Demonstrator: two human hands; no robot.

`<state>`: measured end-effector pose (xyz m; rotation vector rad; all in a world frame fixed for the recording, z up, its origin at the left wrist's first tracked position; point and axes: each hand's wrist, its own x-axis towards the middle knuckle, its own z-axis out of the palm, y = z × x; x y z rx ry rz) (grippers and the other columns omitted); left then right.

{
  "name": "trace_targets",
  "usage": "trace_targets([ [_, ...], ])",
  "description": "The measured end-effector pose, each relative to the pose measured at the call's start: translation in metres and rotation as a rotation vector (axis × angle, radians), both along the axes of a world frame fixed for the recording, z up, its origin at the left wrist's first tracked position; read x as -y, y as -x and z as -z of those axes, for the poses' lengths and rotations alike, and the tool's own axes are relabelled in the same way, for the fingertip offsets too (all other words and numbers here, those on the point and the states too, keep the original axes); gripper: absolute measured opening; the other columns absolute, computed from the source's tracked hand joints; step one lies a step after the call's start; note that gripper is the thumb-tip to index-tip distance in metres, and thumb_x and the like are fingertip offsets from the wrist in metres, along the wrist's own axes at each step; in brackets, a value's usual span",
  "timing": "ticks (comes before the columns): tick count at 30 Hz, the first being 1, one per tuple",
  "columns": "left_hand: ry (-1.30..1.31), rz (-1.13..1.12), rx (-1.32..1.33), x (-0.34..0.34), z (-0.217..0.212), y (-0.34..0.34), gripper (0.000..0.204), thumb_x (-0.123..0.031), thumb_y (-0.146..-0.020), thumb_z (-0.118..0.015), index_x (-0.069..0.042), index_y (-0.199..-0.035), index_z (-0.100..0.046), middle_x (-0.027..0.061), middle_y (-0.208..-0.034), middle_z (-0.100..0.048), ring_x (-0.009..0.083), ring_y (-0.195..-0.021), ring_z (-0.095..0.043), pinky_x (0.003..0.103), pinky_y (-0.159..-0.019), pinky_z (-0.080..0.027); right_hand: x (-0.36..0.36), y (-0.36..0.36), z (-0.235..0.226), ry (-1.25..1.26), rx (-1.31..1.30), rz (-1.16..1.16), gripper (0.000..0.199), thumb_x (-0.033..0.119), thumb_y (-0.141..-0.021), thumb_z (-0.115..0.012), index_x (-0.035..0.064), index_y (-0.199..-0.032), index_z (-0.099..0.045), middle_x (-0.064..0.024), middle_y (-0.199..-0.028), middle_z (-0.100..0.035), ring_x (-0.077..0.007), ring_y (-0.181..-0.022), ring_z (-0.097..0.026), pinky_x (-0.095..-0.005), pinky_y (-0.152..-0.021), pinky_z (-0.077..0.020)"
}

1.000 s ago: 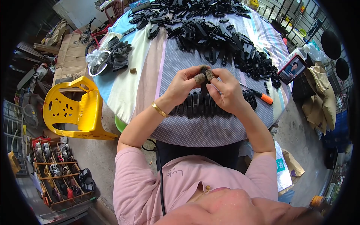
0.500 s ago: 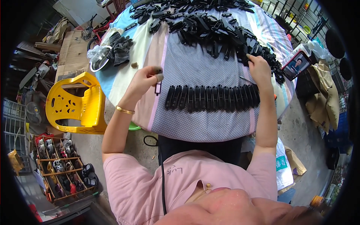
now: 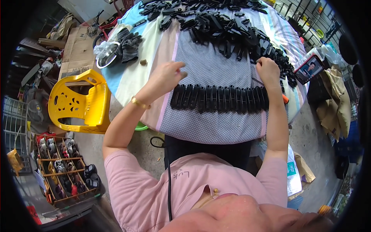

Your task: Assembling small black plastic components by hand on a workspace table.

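Observation:
A row of slim black plastic pieces [image 3: 219,99] stands side by side across the near part of the cloth-covered table. Just above its left end hovers my left hand [image 3: 167,74], thumb and forefinger apart with nothing visible between them. My right hand [image 3: 268,71] is closed, its fingertips pinched together at the near edge of a big heap of similar black pieces [image 3: 228,33]. Whatever that pinch holds is too small to make out. Under my right forearm lies a thin tool like a screwdriver, partly hidden, its orange handle [image 3: 285,99] showing beyond the wrist.
A phone [image 3: 309,69] leans at the table's right edge. On the left lie dark work gloves [image 3: 130,45], a metal bowl [image 3: 109,58] and a small brown lump [image 3: 143,62]. A yellow plastic chair [image 3: 94,104] stands left of the table, above a shoe rack [image 3: 63,170].
My left hand has moved right and slightly up, toward the row, and its fingers have spread. My right hand stays at the heap's edge. The whole view has shifted slightly.

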<state>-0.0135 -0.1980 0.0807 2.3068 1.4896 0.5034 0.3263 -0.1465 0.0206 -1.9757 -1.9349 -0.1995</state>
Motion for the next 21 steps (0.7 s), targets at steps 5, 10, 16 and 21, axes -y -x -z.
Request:
trace_targets([
  [5, -0.246, 0.264, -0.001, -0.065, 0.022, -0.082, 0.038, -0.029, -0.079, -0.063, 0.000, -0.103, -0.058, 0.0184, -0.095, -0.058, 0.0336, -0.086, -0.058, 0.038, -0.077, -0.046, 0.002, 0.005, -0.002, -0.257, -0.251, -0.182, 0.013, 0.012, -0.071, -0.061, 0.0010, -0.077, -0.064, -0.0141, -0.073, -0.064, -0.0276, -0.066, -0.063, -0.0341, -0.062, -0.0502],
  [10, -0.213, 0.000, -0.064, -0.103, 0.037, -0.134, 0.045, -0.031, -0.074, -0.067, 0.005, -0.097, -0.054, 0.0209, -0.095, -0.057, 0.0354, -0.089, -0.058, 0.040, -0.078, -0.047, 0.007, 0.016, -0.005, -0.293, -0.467, -0.366, 0.012, 0.009, -0.074, -0.061, 0.0004, -0.081, -0.063, -0.0142, -0.070, -0.063, -0.0241, -0.062, -0.063, -0.0305, -0.058, -0.0490],
  [16, -0.245, -0.072, 0.004, -0.113, 0.053, -0.127, 0.042, -0.017, -0.072, -0.069, 0.005, -0.104, -0.052, 0.0166, -0.084, -0.061, 0.0291, -0.086, -0.061, 0.036, -0.072, -0.050, 0.014, 0.021, -0.010, -0.290, -0.531, -0.427, 0.013, 0.009, -0.080, -0.060, 0.0002, -0.089, -0.061, -0.0124, -0.072, -0.062, -0.0185, -0.061, -0.061, -0.0267, -0.056, -0.0466],
  [21, 0.616, 0.072, 0.815, -0.086, 0.044, -0.089, 0.033, -0.008, -0.081, -0.062, 0.001, -0.111, -0.052, 0.0049, -0.089, -0.059, 0.0151, -0.083, -0.061, 0.032, -0.074, -0.053, 0.034, 0.047, -0.024, -0.281, -0.657, -0.489, 0.012, 0.006, -0.080, -0.061, -0.0008, -0.089, -0.061, -0.0093, -0.071, -0.061, -0.0131, -0.060, -0.060, -0.0237, -0.055, -0.0469],
])
